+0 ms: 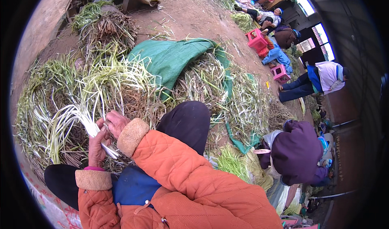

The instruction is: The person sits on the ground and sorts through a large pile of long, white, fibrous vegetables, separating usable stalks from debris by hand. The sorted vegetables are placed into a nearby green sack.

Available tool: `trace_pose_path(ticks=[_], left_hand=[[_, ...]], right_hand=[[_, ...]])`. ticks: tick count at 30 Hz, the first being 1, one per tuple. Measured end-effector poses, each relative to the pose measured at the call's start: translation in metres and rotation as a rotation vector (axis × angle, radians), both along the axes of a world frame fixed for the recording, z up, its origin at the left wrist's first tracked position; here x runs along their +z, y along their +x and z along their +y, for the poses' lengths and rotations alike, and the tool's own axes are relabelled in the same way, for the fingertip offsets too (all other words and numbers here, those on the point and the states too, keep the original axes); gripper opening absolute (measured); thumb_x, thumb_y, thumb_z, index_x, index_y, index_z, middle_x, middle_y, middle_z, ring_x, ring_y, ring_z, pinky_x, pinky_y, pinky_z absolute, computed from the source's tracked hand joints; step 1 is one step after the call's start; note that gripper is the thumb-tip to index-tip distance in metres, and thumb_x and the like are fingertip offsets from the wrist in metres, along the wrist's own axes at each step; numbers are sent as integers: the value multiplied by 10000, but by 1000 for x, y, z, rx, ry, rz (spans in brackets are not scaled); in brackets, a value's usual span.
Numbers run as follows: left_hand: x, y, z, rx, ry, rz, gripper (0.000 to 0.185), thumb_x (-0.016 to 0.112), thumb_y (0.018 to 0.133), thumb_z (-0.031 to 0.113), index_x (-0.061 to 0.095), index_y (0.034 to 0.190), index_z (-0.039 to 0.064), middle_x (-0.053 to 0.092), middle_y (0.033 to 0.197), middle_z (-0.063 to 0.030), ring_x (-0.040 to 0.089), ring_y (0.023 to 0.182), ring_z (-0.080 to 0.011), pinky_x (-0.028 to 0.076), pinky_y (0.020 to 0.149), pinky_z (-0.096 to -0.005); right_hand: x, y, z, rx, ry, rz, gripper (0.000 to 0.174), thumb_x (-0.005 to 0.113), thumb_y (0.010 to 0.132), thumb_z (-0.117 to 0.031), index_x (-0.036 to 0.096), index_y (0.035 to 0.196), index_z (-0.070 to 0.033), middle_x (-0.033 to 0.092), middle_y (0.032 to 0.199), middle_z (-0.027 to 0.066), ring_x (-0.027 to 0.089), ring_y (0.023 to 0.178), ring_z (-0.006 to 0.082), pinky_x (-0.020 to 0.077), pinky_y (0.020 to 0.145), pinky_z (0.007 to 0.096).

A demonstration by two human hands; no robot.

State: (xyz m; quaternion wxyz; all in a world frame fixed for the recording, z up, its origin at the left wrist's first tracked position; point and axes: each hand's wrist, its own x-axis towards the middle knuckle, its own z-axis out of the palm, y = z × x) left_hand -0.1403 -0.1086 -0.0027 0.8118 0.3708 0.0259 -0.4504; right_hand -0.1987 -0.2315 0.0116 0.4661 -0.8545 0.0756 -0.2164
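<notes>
My left hand [98,144] is wrapped around a bundle of white-stemmed greens [86,121], which look like blanched chives. Their pale leaves droop to the left, and the cut-looking white ends stick out below my palm. Close against it, my right hand [117,123] has its fingertips pinched on a thin stalk [104,115] beside the bundle. Under and beyond both hands spreads a large heap of loose greens [42,107], with brown roots [133,103] showing near my knee.
A green woven sack [170,59] lies open past my knee, spilling withered stalks [200,80]. Bundled stalks [112,28] are piled farther off. A person in purple [294,153] bends at the right; another person [316,78] stands beyond. Pink plastic stools [280,73] and seated people [270,19] are farther away.
</notes>
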Motion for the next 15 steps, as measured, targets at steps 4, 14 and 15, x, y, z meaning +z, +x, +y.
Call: trace_pose_path(ticks=[4,14,15], left_hand=[[-4,3,-1,-37,139,130,283,591,827,174,501,1079,79,581,842,-27,579,714,-111,485,539,-204],[4,13,9,125,187,177,196,550,856,233,524,964,70,536,710,-5,416,486,-60,331,398,-183],[1,19,13,153,129,236,205,543,861,223,524,966,49,535,687,-2,399,471,-57,333,398,-190]], right_hand=[[-4,-3,8,-48,158,-98,134,497,750,6,544,867,-37,438,796,112,496,705,274,418,621,340],[16,-18,20,214,540,-35,76,415,815,-4,489,830,-13,504,779,63,476,591,156,423,578,285],[25,-23,20,241,696,290,72,410,830,-32,480,812,-29,517,733,51,475,580,151,415,566,285]])
